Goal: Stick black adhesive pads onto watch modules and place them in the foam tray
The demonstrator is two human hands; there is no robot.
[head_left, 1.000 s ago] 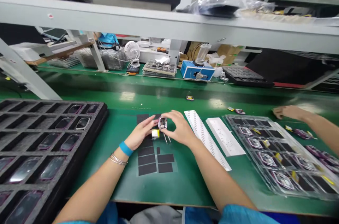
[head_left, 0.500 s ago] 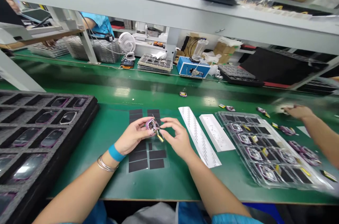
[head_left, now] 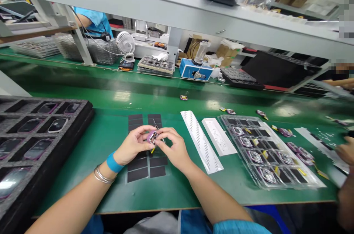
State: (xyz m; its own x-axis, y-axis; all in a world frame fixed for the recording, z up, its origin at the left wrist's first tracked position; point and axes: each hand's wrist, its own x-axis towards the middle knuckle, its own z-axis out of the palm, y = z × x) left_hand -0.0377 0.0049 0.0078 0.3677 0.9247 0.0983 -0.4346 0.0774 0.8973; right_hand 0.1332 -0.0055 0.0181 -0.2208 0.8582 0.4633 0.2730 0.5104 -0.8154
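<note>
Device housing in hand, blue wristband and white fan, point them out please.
Device housing [head_left: 151,137]: head view, middle of its body.
Blue wristband [head_left: 114,162]: head view, middle of the band.
White fan [head_left: 125,42]: head view, on its round grille.

Table [head_left: 149,197]: green, glossy
Left side: black foam tray [head_left: 65,145]
Centre: black rectangles [head_left: 157,172]
Right side: white strip [head_left: 201,143], shallow white tray [head_left: 229,149], clear plastic tray [head_left: 287,185]

I can read no word, number, brand or sign anywhere in my view: the white strip [head_left: 201,141] to the right of my right hand [head_left: 173,148] carries rows of short dark marks, too small for me to make out as letters or figures, and nothing is legible to me on the purple-rimmed part [head_left: 152,137] in my left hand [head_left: 134,144] or on the blue box [head_left: 190,69]
</note>
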